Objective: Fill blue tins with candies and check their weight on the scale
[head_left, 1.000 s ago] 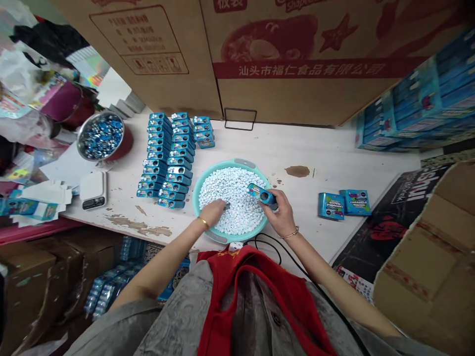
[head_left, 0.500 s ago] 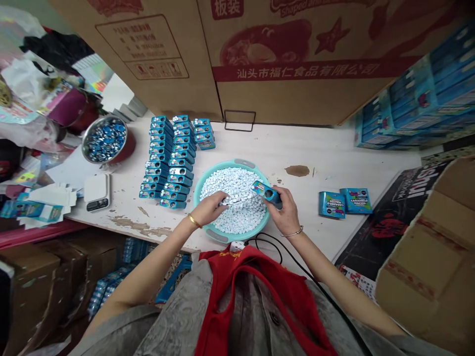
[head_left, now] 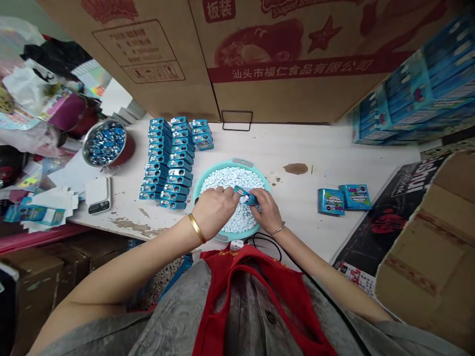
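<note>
A small blue candy box (head_left: 243,192) is in my right hand (head_left: 267,210), held tilted over the basin between thumb and fingers. My left hand (head_left: 215,210) is closed against the box's left side, its curled fingers at the round hole. White candies (head_left: 244,199) show at the fingertips and the hole; how many are in the hand is hidden. Beneath both hands, a round turquoise basin (head_left: 196,190) holds a heap of small white candies (head_left: 237,175). Left of it stand rows of similar blue boxes (head_left: 180,163), several with white candies at their holes.
A metal bowl (head_left: 87,155) of shiny blue pieces and a white scale (head_left: 98,190) stand at left. Two flat blue packets (head_left: 331,201) lie at right. A large carton (head_left: 274,101) closes off the back. A black cable (head_left: 265,236) runs by the basin's front.
My left hand has risen from the candies to the box's hole. My right hand has brought the box left and tilted it over the basin.
</note>
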The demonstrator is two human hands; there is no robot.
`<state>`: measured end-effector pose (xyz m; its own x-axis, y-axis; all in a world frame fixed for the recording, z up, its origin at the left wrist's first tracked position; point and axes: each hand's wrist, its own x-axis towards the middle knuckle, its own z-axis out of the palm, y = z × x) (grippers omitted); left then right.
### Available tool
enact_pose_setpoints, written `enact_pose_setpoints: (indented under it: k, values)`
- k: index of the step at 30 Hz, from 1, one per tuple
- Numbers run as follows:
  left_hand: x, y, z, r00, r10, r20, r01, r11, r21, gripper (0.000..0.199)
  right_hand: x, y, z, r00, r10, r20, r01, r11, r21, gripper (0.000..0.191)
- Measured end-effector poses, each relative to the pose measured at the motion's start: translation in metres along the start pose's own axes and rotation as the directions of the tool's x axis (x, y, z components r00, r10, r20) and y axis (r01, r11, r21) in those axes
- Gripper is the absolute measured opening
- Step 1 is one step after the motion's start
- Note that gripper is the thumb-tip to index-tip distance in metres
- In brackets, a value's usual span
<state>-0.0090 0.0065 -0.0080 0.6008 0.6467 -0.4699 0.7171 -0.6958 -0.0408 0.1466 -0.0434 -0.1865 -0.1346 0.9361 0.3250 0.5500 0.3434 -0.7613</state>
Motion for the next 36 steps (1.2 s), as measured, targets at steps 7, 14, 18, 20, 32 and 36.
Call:
enact_pose_setpoints:
  k: [7,14,18,20,32,36]
  values:
    - [0.009,-0.057,0.062,0.98,-0.154,-0.129,0.146,0.987,-0.067,0.024,-0.003,0.008,-0.007,0.997,0.044,-0.056,-0.043,0.999,0.014,0.043]
    - [0.063,-0.065,0.179,0.986,-0.162,-0.047,0.139,0.94,-0.311,0.023,-0.004,0.012,-0.027,0.985,0.122,-0.122,-0.12,0.992,0.025,0.038]
    - [0.078,-0.034,0.211,0.99,-0.124,-0.063,0.081,0.882,-0.463,0.03,-0.004,0.011,-0.033,0.972,0.171,-0.163,-0.169,0.985,0.023,0.035]
    - [0.077,-0.028,0.217,0.99,-0.113,-0.081,0.052,0.842,-0.537,0.036,-0.003,0.011,-0.034,0.966,0.188,-0.177,-0.187,0.982,0.023,0.035]
    - [0.016,-0.049,0.127,0.955,0.015,-0.297,-0.214,0.73,-0.65,0.026,-0.006,0.014,-0.034,0.986,0.111,-0.123,-0.115,0.993,-0.026,0.036]
    - [0.01,-0.045,0.072,0.97,0.104,-0.221,-0.198,0.867,-0.458,0.021,-0.008,0.007,-0.022,0.996,0.056,-0.065,-0.058,0.998,-0.032,0.042]
